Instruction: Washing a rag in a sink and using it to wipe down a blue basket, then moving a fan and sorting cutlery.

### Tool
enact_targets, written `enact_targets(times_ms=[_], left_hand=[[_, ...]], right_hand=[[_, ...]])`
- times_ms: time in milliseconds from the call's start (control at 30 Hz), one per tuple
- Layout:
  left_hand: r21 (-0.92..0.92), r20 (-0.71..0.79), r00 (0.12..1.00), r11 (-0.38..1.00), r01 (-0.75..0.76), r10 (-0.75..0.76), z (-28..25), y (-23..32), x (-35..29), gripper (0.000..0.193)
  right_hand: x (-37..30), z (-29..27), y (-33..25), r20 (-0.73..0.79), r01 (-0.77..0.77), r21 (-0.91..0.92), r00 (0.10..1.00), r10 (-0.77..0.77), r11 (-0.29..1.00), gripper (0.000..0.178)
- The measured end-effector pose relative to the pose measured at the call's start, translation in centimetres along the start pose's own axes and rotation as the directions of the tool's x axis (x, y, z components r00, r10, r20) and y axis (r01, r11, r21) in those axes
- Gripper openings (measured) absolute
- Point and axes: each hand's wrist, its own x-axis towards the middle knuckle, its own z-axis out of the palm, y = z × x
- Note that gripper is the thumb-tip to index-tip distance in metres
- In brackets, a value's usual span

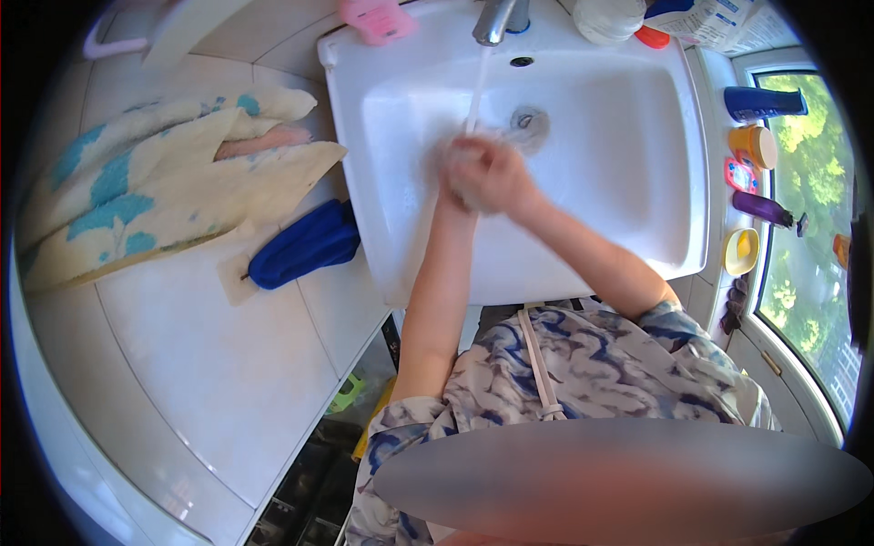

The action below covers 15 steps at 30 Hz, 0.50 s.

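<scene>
Both my hands are together over the left part of a white sink (pixel 592 232), right below the running tap (pixel 492 23). A thin stream of water (pixel 477 86) falls onto them. My right hand (pixel 499 175) has its fingers curled in and pressed against my left hand (pixel 446 162). Motion smears the left hand, and the right one partly covers it, so its fingers cannot be made out. No object shows between the hands. Behind them lies the drain (pixel 524 119), with water around it.
A pink bottle (pixel 377 20) and a white container (pixel 607 20) stand on the sink's back edge. Left of the sink hang a patterned towel (pixel 137 196) and a dark blue cloth (pixel 305 246). Along the right windowsill are a blue tube (pixel 763 104), an orange jar (pixel 752 146) and a yellow soap dish (pixel 742 252).
</scene>
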Motion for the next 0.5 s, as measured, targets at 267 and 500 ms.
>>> enact_targets(times_ms=[267,500], left_hand=[[0.262,-0.369,0.899,0.954,-0.145,0.238,4.3,-1.7,2.1,0.032],[0.160,-0.133,0.988,0.985,-0.060,0.082,0.5,1.4,0.8,0.040]], right_hand=[[6.6,-2.5,1.9,-0.201,-0.061,-0.596,0.977,-0.076,0.801,0.035],[1.8,1.7,0.8,0.000,0.124,-0.575,0.988,-0.152,0.809,0.031]])
